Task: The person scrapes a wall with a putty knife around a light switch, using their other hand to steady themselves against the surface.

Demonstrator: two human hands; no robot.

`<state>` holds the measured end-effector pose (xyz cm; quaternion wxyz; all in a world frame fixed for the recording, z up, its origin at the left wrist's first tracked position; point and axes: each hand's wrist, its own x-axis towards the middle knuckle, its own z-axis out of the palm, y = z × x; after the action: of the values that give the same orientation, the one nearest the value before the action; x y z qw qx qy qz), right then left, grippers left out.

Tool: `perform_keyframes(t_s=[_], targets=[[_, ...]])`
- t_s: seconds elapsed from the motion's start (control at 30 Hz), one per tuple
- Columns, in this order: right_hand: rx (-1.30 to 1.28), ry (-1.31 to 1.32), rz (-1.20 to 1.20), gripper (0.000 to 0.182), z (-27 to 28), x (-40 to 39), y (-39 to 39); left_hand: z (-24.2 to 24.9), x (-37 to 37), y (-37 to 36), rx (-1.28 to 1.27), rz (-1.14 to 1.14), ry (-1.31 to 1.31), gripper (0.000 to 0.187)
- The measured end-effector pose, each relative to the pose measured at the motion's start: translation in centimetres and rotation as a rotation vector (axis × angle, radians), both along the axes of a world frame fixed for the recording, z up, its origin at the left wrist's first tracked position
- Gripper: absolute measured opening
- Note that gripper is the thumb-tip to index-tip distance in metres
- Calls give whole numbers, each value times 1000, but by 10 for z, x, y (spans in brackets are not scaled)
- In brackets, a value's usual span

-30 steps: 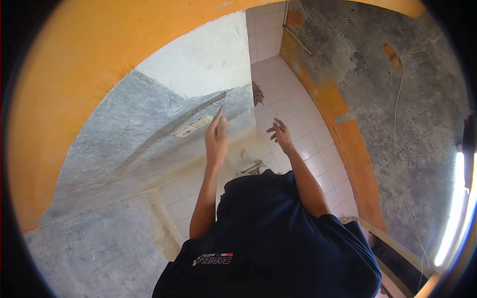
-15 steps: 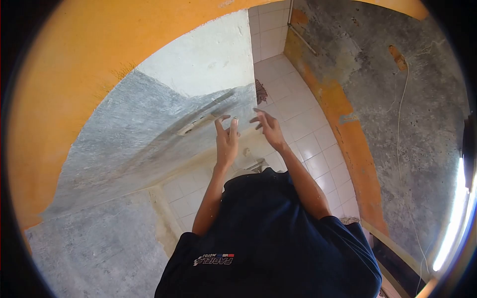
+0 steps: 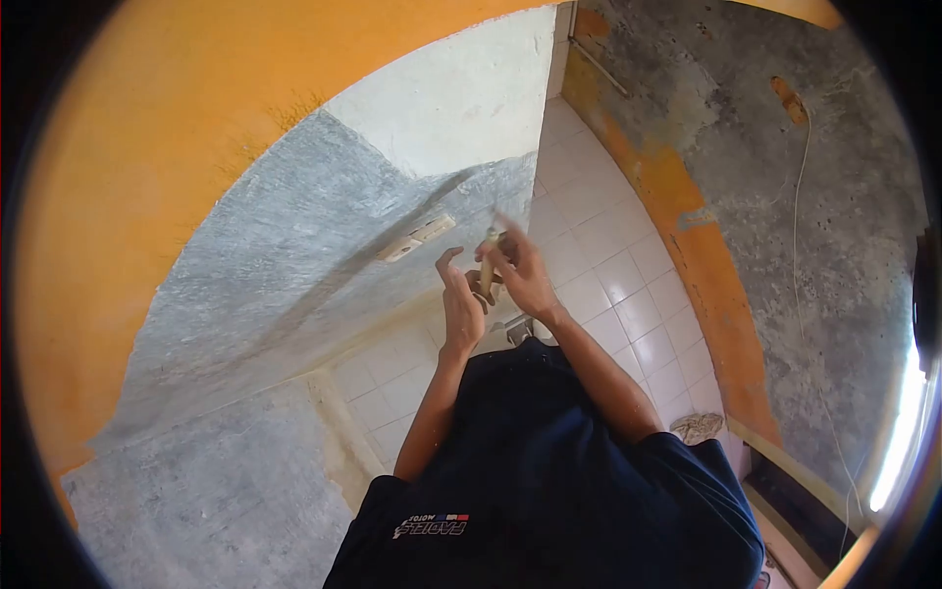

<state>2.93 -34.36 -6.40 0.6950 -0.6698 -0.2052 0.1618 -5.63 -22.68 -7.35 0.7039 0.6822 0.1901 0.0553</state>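
Right hand [image 3: 530,280] closed around slim tan-handled tool [image 3: 487,278], upper end blurred; left hand [image 3: 463,306] at handle's lower end, grip unclear.

The person wears a dark navy shirt [image 3: 569,481], softly creased down the front, with loose short sleeves [image 3: 705,496]. A small chest logo [image 3: 432,527] pairs pale lettering with a checkered mark and blue, white and red blocks; it seems to read "FABIELS MOTOS", though the print is tiny. Left hand [image 3: 464,312] and right hand [image 3: 531,286] are bare.
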Motion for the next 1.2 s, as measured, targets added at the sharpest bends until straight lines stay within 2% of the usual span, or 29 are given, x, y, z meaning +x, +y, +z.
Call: perform_keyframes(t_s=[0.07,0.13,0.2,0.33,0.4,0.43,0.53,0.63,0.7,0.83,0.9,1.0,1.07,1.13,1.2], targets=[[201,255,-185,59,17,-7,5,-5,-11,10,150,56,-67,66],[251,259,-283,60,19,-11,18,-2,-23,34,177,34,-50,70],[148,350,-430,56,20,-13,29,1,-30,56,268,138,-137,70],[216,263,-542,53,22,-25,69,24,-31,102,269,213,-227,66],[247,316,-422,50,46,-41,81,40,-26,117,456,343,-316,63],[319,468,-425,49,61,-43,83,48,-23,124,449,330,-319,63],[430,575,-511,49,64,-30,88,68,-18,136,555,388,-419,60],[476,644,-508,49,73,-38,97,77,-19,142,626,395,-458,57],[479,610,-530,50,69,-31,94,79,-19,146,767,389,-502,47],[448,630,-542,50,68,-36,99,75,-22,147,812,422,-519,36],[455,654,-573,49,73,-40,104,82,-20,148,1073,399,-528,29],[440,621,-533,49,69,-31,100,76,-22,151,1014,388,-541,29],[560,636,-665,50,59,1,84,73,-28,152,1000,393,-537,28],[494,659,-682,49,72,-21,90,72,-29,153,986,395,-541,28],[465,695,-444,48,77,-39,93,70,-28,155,1177,361,-481,31]])
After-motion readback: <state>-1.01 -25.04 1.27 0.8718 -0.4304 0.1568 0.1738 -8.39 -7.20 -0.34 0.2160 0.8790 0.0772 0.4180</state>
